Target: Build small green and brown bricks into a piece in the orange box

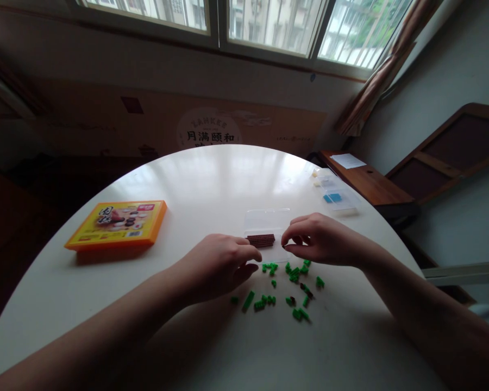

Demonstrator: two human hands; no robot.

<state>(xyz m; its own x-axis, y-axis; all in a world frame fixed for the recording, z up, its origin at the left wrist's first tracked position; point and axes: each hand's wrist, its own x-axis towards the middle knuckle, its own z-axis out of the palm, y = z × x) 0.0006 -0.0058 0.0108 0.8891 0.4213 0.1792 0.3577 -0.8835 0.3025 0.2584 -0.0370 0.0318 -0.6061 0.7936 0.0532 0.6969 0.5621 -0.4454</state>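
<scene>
Dark brown studded building bricks (261, 240) sit in rows inside a clear plastic box (269, 218) with its lid raised behind it. My left hand (224, 263) reaches over the box's left front corner, its index finger stretched out and the thumb apart below. At the box's right side, my right hand (315, 239) has thumb and index finger almost meeting in a pinch. A tiny dark bit shows at those fingertips, too small to name. Loose green bricks (295, 273) lie scattered in front of the box, with a few dark brown pieces (307, 290) among them.
An orange and yellow game box (118, 224) lies on the left of the round white table (212, 179). Toward the right edge stands another clear case (342, 205) with a blue piece (332, 198). A wooden desk (375, 182) with paper stands beyond.
</scene>
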